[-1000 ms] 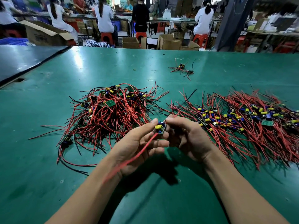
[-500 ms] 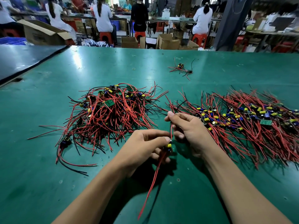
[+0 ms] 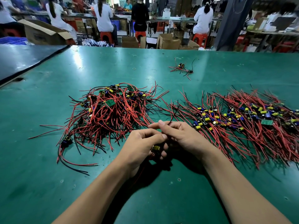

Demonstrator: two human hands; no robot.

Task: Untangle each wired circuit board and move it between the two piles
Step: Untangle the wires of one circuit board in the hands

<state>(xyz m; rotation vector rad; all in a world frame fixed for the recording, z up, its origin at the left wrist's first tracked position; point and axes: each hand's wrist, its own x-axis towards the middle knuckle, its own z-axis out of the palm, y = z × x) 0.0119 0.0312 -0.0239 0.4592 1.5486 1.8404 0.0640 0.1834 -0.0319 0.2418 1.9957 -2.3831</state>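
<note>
A tangled pile point(image 3: 110, 113) of small circuit boards with red and black wires lies left of centre on the green table point(image 3: 48, 183). A combed-out pile point(image 3: 242, 123) of the same boards spreads to the right. Between them, near the front, my left hand point(image 3: 140, 149) grips one wired circuit board point(image 3: 156, 148), its yellow capacitor showing under my fingers. My right hand point(image 3: 182, 135) pinches that board's wires, whose black tip sticks up above my fingers. Its red wire hangs down under my left wrist.
A few stray wired boards point(image 3: 182, 67) lie far back near the table's middle. A dark tabletop point(image 3: 19, 60) adjoins at the back left. Beyond the far edge stand cardboard boxes point(image 3: 168, 41), red stools and seated workers.
My left hand turned over and lowered the board from above the table towards it. My right hand slid along the wires and now pinches them higher up; the long red wire tucked under my wrist.
</note>
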